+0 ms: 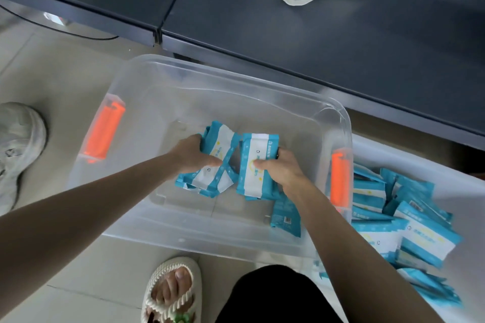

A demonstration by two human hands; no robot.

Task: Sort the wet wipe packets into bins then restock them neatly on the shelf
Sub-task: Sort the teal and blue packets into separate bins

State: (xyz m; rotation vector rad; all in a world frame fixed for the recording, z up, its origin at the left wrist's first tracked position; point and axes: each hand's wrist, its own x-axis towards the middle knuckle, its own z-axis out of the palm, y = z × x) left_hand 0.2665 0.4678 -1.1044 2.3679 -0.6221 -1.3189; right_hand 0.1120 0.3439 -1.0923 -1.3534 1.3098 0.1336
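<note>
Now two packet stacks (pixel 217 152) (pixel 258 165), two bins (pixel 236 78) (pixel 388 157).

Bare left hand (pixel 194 155) and right hand (pixel 280 168), unsleeved forearms (pixel 105 191), a cream ribbed sandal (pixel 172 288), black trousers (pixel 275 296).

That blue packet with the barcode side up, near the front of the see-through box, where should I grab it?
Come straight down from above, since the walls of the clear bin block the sides. The barcode packet lies flat, so pinch across its narrower width, thumb on one long edge and fingers on the other, probably near its middle.
</note>
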